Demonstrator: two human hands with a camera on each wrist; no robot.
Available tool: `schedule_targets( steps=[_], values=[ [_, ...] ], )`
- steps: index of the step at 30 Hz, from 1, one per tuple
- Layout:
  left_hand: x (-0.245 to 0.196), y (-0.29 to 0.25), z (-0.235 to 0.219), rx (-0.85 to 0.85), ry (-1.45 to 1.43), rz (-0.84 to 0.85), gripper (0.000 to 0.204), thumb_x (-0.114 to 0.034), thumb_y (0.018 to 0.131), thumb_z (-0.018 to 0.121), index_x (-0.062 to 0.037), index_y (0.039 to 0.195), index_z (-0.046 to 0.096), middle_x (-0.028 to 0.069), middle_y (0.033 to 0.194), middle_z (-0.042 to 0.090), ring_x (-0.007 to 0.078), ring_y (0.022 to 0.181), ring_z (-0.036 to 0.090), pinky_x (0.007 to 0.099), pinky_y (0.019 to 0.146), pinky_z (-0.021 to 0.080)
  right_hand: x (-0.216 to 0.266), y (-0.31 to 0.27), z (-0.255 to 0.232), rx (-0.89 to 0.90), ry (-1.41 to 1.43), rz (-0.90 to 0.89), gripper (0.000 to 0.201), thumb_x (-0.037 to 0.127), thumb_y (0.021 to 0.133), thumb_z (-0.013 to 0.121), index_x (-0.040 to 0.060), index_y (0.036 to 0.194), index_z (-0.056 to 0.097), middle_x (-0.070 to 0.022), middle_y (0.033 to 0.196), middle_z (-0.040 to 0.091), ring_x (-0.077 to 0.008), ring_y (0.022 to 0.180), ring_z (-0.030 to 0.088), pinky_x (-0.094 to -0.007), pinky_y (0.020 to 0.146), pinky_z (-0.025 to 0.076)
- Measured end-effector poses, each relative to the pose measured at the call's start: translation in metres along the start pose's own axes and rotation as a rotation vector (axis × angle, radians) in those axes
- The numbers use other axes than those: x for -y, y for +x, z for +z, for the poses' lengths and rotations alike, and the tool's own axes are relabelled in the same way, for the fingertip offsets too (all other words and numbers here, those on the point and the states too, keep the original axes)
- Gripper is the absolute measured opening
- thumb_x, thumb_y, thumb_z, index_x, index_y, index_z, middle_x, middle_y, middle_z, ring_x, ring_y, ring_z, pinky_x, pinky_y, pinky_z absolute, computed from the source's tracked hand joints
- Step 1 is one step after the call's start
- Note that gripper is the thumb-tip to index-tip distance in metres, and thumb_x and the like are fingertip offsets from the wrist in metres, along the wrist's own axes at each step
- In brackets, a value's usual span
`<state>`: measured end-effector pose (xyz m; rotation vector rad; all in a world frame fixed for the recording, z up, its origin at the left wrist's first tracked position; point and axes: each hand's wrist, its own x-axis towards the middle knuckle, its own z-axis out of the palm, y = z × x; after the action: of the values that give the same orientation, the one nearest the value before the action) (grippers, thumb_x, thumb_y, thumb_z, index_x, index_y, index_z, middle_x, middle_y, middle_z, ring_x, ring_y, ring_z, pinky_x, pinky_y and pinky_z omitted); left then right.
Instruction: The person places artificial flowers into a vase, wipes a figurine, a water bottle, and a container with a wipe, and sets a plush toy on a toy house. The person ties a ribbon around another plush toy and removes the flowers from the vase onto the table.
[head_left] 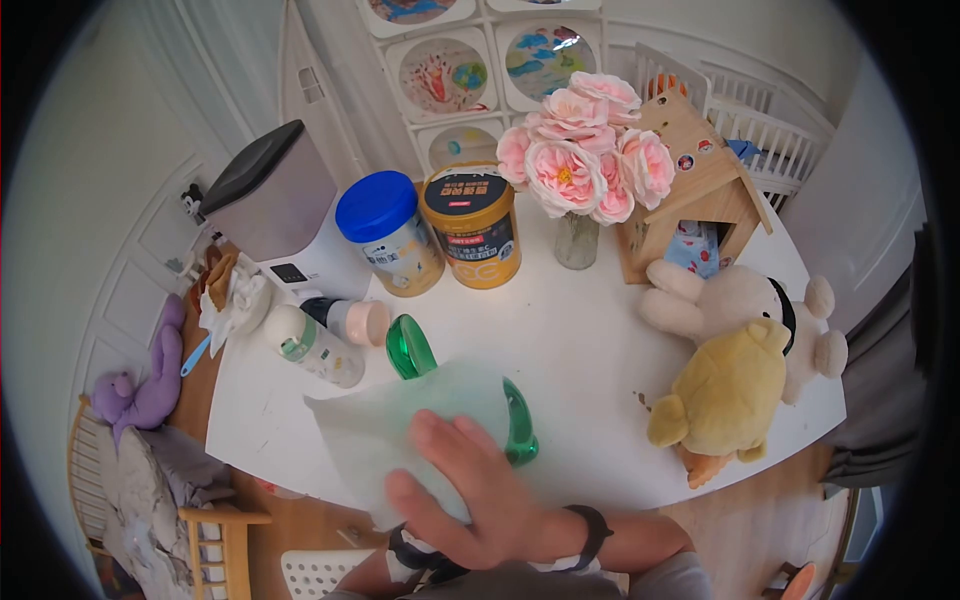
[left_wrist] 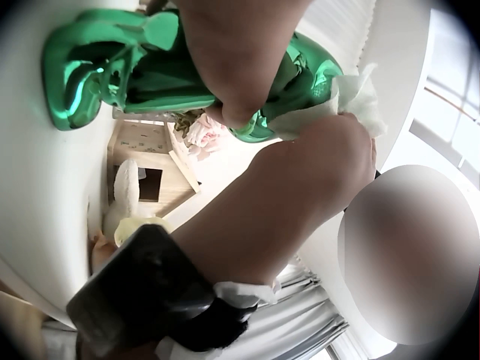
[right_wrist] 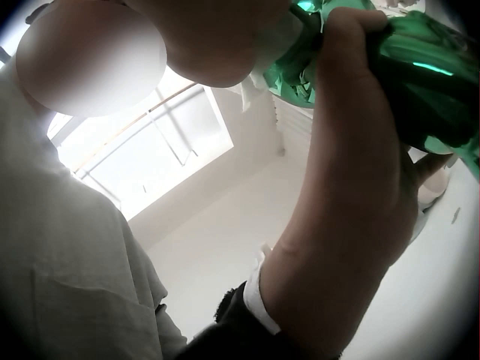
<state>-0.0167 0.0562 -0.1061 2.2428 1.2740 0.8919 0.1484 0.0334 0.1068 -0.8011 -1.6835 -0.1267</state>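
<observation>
A shiny green ornament with rounded, sculpted parts (head_left: 410, 348) is tipped over in front of me, mostly hidden in the head view by a thin white wipe (head_left: 365, 425). My right hand (head_left: 465, 490) lies over the wipe with its fingers spread, pressing it against the ornament. Beneath the wipe my left hand is hidden from above. In the right wrist view the left hand (right_wrist: 356, 112) grips the ornament (right_wrist: 427, 67), fingers curled round its body. The left wrist view has the wipe (left_wrist: 358, 101) sticking out past the right hand (left_wrist: 330, 150).
On the white table (head_left: 580, 350) stand a baby bottle (head_left: 325, 355), a blue-lidded can (head_left: 390, 235), a gold tub (head_left: 470, 230) and a grey-white appliance (head_left: 275, 200). Behind are pink flowers (head_left: 590, 150) and a wooden house (head_left: 690, 180). Plush toys (head_left: 730, 385) sit at the right.
</observation>
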Motion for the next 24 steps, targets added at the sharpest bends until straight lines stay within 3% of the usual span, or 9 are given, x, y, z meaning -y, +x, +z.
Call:
schedule_targets(
  steps=[2,5,9,11,15,17,21,23,24],
  values=[
    [0.001,0.000,-0.003,0.000,0.000,-0.007,0.015,-0.014,0.083,0.068,-0.0078,0.096,0.063,0.0045,0.084,0.060,0.0208,0.084,0.062,0.0332,0.080,0.051,-0.006,0.013,0.003,0.020,0.126,-0.052,0.040,0.008,0.088,0.058,-0.0056,0.125,0.058,-0.0222,0.116,0.058,-0.0346,0.106,0.062,-0.0445,0.097,0.050],
    [0.003,0.000,-0.006,-0.001,-0.007,-0.018,0.015,-0.014,0.083,0.068,-0.0078,0.096,0.063,0.0045,0.085,0.061,0.0207,0.084,0.062,0.0332,0.080,0.051,-0.006,0.029,-0.004,0.080,0.150,-0.117,0.039,0.006,0.082,0.059,-0.0110,0.117,0.056,-0.0187,0.104,0.054,-0.0331,0.096,0.059,-0.0429,0.084,0.051],
    [0.004,-0.002,-0.005,0.000,-0.025,-0.037,0.015,-0.014,0.083,0.068,-0.0078,0.096,0.063,0.0046,0.085,0.061,0.0206,0.084,0.062,0.0331,0.080,0.051,-0.007,0.044,-0.016,0.204,0.366,-0.070,0.036,0.004,0.078,0.060,-0.0089,0.111,0.057,-0.0173,0.102,0.054,-0.0300,0.094,0.058,-0.0387,0.076,0.049],
    [0.004,-0.002,-0.003,0.001,-0.039,-0.046,0.016,-0.014,0.083,0.068,-0.0078,0.097,0.063,0.0046,0.085,0.061,0.0206,0.085,0.062,0.0331,0.080,0.051,-0.014,0.047,-0.020,0.338,0.589,0.010,0.034,0.006,0.079,0.063,-0.0060,0.110,0.062,-0.0151,0.092,0.062,-0.0308,0.082,0.061,-0.0385,0.072,0.051],
    [0.001,0.000,0.003,0.008,-0.071,-0.049,0.016,-0.013,0.083,0.068,-0.0078,0.097,0.063,0.0046,0.086,0.061,0.0205,0.085,0.062,0.0331,0.080,0.051,-0.024,0.051,-0.048,0.313,0.902,0.333,0.026,0.006,0.089,0.058,-0.0035,0.113,0.060,-0.0148,0.098,0.065,-0.0293,0.090,0.063,-0.0376,0.080,0.051],
    [0.001,0.001,0.005,0.008,-0.083,-0.051,0.016,-0.013,0.083,0.068,-0.0078,0.097,0.063,0.0046,0.086,0.061,0.0205,0.085,0.062,0.0331,0.080,0.051,-0.026,0.045,-0.058,0.006,0.896,0.642,0.028,0.012,0.098,0.049,-0.0046,0.118,0.057,-0.0188,0.108,0.065,-0.0303,0.101,0.063,-0.0412,0.088,0.050],
    [0.003,0.002,0.003,0.000,-0.094,-0.068,0.016,-0.013,0.083,0.069,-0.0078,0.097,0.063,0.0047,0.087,0.061,0.0204,0.085,0.062,0.0331,0.080,0.051,-0.034,0.034,-0.068,-0.262,0.592,0.593,0.041,0.026,0.101,0.044,-0.0052,0.126,0.053,-0.0230,0.118,0.064,-0.0324,0.110,0.061,-0.0431,0.093,0.049],
    [0.002,0.001,0.004,-0.002,-0.102,-0.078,0.016,-0.013,0.083,0.069,-0.0077,0.098,0.063,0.0047,0.087,0.061,0.0204,0.086,0.062,0.0331,0.080,0.051,-0.038,0.024,-0.074,0.051,0.288,0.322,0.058,0.042,0.100,0.046,-0.0053,0.133,0.051,-0.0274,0.127,0.059,-0.0382,0.117,0.058,-0.0465,0.099,0.046],
    [0.002,0.002,0.006,-0.002,-0.108,-0.082,0.016,-0.013,0.083,0.069,-0.0077,0.098,0.064,0.0047,0.087,0.061,0.0204,0.086,0.062,0.0331,0.080,0.051,-0.037,0.017,-0.070,0.271,0.470,0.346,0.068,0.050,0.099,0.046,-0.0052,0.140,0.046,-0.0312,0.140,0.048,-0.0443,0.129,0.048,-0.0512,0.108,0.037]
  ],
)
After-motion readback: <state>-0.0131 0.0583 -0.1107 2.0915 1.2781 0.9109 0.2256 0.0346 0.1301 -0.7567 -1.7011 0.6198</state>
